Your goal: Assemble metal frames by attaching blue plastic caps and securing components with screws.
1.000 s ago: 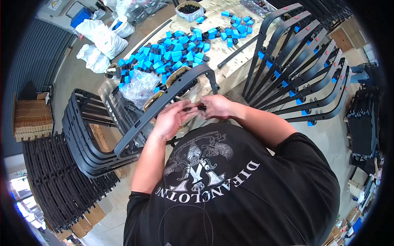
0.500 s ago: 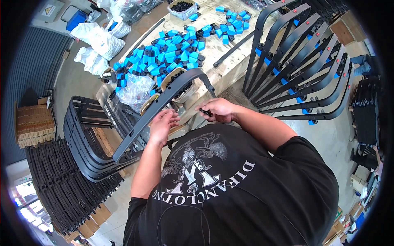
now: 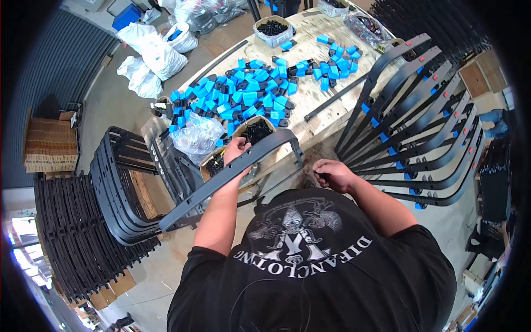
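A long dark grey frame bar (image 3: pixel 221 180) with a curved end slants across in front of me. My left hand (image 3: pixel 237 148) reaches past it, its fingers at the edge of a box of small black parts (image 3: pixel 257 131); the bar hides part of this hand, and I cannot make out whether anything is in it. Beside that box stands another box (image 3: pixel 210 166) with black pieces. To the right of the bar's curved end, my right hand (image 3: pixel 334 176) is closed, its fingers pinched round a small black part (image 3: pixel 322 180), which is mostly hidden.
A heap of blue-and-black blocks (image 3: pixel 238 94) covers much of the wooden table (image 3: pixel 310 105), beside a clear plastic bag (image 3: pixel 197 138). Curved black frames (image 3: pixel 437 149) stand in a row at the right. More frames (image 3: pixel 110 182) and stacked black bars (image 3: pixel 72 232) are at the left.
My left hand has moved forward past the bar to the box of black parts. My right hand has turned and sits lower relative to the table. The whole view has shifted.
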The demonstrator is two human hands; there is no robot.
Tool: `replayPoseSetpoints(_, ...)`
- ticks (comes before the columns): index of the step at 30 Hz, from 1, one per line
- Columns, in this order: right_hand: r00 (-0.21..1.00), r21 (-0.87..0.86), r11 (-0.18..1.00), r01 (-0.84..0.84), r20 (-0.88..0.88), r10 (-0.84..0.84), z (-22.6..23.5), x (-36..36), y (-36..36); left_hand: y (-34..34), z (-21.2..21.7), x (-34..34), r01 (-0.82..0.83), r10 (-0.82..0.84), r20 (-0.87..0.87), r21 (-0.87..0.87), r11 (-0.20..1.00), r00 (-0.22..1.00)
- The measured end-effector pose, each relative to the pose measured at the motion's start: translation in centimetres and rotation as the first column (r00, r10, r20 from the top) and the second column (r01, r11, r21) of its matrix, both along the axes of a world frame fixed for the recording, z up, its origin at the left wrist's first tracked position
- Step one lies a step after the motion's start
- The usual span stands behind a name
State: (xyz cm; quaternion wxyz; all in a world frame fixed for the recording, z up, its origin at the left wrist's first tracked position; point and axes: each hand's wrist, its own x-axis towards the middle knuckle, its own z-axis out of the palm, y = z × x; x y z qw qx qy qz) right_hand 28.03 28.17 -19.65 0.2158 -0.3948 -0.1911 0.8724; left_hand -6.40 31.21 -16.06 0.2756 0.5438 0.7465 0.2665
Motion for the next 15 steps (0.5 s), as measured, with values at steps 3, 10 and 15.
replayPoseSetpoints(3,0.998,0.009,0.999,0.033,0.062,-0.034,-0.3,2.6,0.2,3.8,-4.2,-1.2,-0.097,0.097,0.011,0.18,0.979,0.995)
replayPoseSetpoints(10,0.943,0.026,0.999,0.018,0.333,-0.026,-3.0,9.4,0.0,11.9,-6.0,0.1,-0.182,0.134,-0.385,-0.09,0.979,0.913)
replayPoseSetpoints(15,0.912,-0.007,0.997,0.079,0.404,-0.07,-0.6,10.9,0.7,11.4,-6.6,-2.1,-0.2,0.155,-0.328,-0.107,0.974,0.932)
